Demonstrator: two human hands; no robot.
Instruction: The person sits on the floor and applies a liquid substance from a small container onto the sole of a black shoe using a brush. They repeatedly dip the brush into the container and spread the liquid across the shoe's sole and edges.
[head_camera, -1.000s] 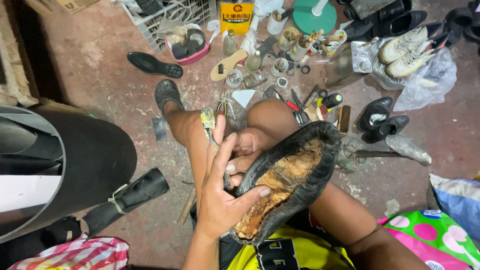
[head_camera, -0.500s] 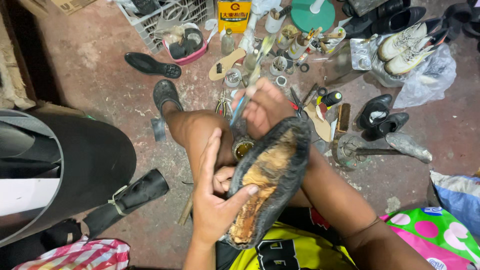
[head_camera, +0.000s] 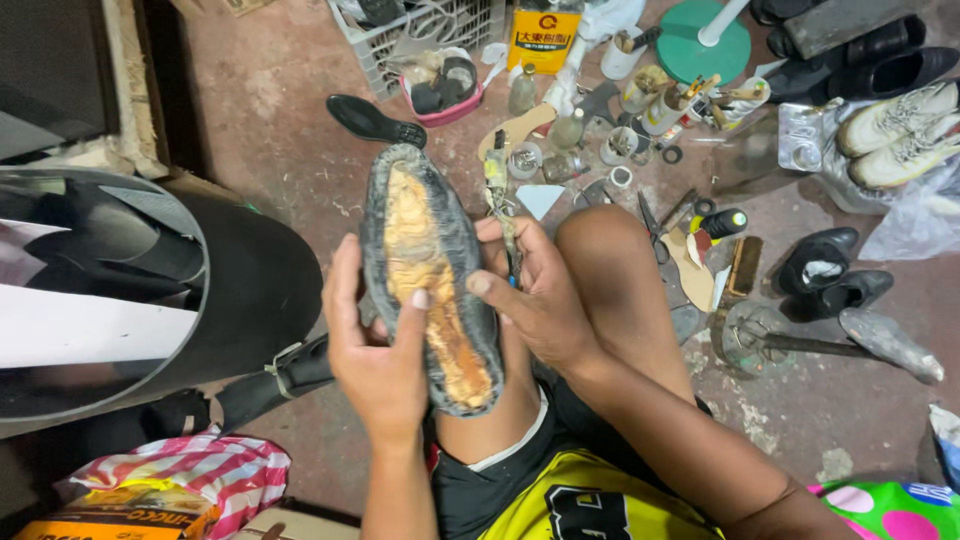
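Note:
A worn dark shoe (head_camera: 425, 270) with its sole stripped off lies bottom-up over my lap, toe pointing away, its yellow-brown glued underside showing. My left hand (head_camera: 375, 350) grips it from the left, thumb pressed on the glued middle. My right hand (head_camera: 530, 295) steadies the shoe's right edge with its thumb while its fingers pinch a thin brush (head_camera: 503, 215) that points away from me. My bare knee (head_camera: 600, 260) rises just right of that hand.
Glue pots, bottles and tools (head_camera: 640, 120) litter the floor ahead, with a yellow can (head_camera: 543, 38), a loose black sole (head_camera: 376, 122), a wire basket (head_camera: 420, 30), black shoes (head_camera: 825, 270), white sneakers (head_camera: 900, 130) and an iron shoe last (head_camera: 830, 345). A black curved fender (head_camera: 130, 300) fills the left.
The shoe has swung from slanting right to pointing straight away and shifted left. My right hand came back from the floor tools with the brush and now rests against the shoe's right edge.

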